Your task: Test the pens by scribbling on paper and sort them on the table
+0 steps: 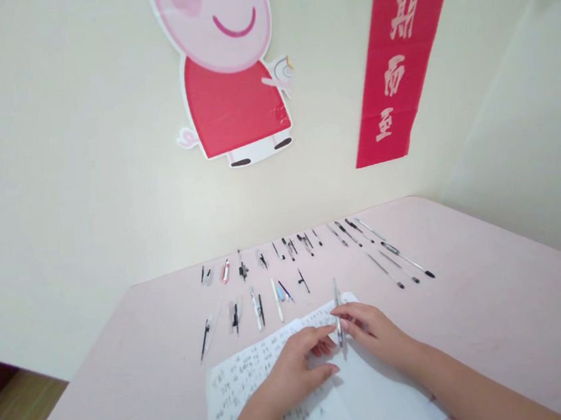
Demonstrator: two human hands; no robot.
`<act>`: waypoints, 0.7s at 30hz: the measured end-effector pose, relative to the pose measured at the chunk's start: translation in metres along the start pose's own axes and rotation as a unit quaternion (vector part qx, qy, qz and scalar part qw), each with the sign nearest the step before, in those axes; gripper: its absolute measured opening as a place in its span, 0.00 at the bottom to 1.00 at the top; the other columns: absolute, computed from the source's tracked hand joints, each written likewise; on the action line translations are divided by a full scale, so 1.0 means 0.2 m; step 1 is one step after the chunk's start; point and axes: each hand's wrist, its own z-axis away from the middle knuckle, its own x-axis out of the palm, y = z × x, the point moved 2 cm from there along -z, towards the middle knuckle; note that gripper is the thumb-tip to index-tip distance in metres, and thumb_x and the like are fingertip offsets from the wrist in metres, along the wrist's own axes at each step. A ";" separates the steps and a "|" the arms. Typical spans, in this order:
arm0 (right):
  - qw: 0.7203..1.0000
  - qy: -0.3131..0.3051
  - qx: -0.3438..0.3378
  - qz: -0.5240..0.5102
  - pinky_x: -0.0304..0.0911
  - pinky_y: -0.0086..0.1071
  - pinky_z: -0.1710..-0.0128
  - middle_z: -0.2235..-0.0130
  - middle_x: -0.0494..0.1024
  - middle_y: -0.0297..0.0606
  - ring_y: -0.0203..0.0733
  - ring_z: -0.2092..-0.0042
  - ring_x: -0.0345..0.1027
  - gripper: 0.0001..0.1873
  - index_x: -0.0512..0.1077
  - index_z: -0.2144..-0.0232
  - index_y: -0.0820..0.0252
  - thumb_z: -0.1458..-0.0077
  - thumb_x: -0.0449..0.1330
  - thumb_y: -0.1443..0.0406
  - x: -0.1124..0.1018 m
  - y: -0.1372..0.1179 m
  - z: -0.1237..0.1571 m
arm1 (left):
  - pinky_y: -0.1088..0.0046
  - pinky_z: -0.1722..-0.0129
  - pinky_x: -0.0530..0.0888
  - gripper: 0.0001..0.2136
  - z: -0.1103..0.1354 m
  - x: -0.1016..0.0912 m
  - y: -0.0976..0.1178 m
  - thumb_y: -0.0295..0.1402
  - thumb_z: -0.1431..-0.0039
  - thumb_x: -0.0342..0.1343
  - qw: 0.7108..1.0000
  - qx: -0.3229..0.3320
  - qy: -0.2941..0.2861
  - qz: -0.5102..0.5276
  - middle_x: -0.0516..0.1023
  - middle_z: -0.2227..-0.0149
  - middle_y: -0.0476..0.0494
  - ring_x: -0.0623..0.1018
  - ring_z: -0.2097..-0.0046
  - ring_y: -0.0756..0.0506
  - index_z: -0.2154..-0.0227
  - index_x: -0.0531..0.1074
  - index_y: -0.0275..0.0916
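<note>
My right hand (pixel 376 335) pinches a slim pen (pixel 336 301) that points away from me, its far end over the top edge of a white sheet of paper (pixel 365 395) covered with handwriting. My left hand (pixel 297 365) rests on the sheet with curled fingers, and its fingertips meet the pen's near end beside the right fingers. Both hands are close together over the middle of the sheet.
Several pens and pen parts (pixel 258 309) lie in rows on the pale pink table (pixel 496 307) beyond the paper, with longer pens (pixel 396 261) at the right. A cartoon pig cut-out (pixel 230 68) and a red banner (pixel 395 57) hang on the wall.
</note>
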 end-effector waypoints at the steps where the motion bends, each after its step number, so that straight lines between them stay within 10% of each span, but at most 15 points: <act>1: 1.000 0.013 0.012 -0.004 0.64 0.32 0.61 0.62 0.76 0.42 0.40 0.63 0.69 0.15 0.71 0.58 0.61 0.42 0.50 0.62 -0.01 0.01 -0.01 | 0.68 0.57 0.70 0.22 0.00 0.00 -0.01 0.27 0.50 0.59 1.000 0.002 0.019 0.002 0.76 0.60 0.43 0.73 0.61 0.47 0.49 0.68 0.42; 8: 0.984 0.136 0.102 0.060 0.63 0.33 0.65 0.63 0.74 0.41 0.39 0.67 0.67 0.15 0.70 0.58 0.62 0.44 0.49 0.62 -0.12 0.22 -0.03 | 0.71 0.64 0.70 0.07 -0.03 -0.07 -0.06 0.29 0.44 0.51 0.985 -0.011 0.160 -0.064 0.76 0.66 0.43 0.73 0.65 0.48 0.66 0.74 0.37; 21: 0.952 0.145 0.108 0.248 0.61 0.35 0.61 0.63 0.70 0.42 0.40 0.66 0.65 0.15 0.70 0.59 0.63 0.43 0.47 0.64 -0.28 0.34 -0.03 | 0.72 0.65 0.69 0.08 -0.03 -0.06 -0.07 0.29 0.44 0.50 0.984 -0.019 0.143 -0.102 0.75 0.68 0.44 0.73 0.66 0.48 0.66 0.74 0.38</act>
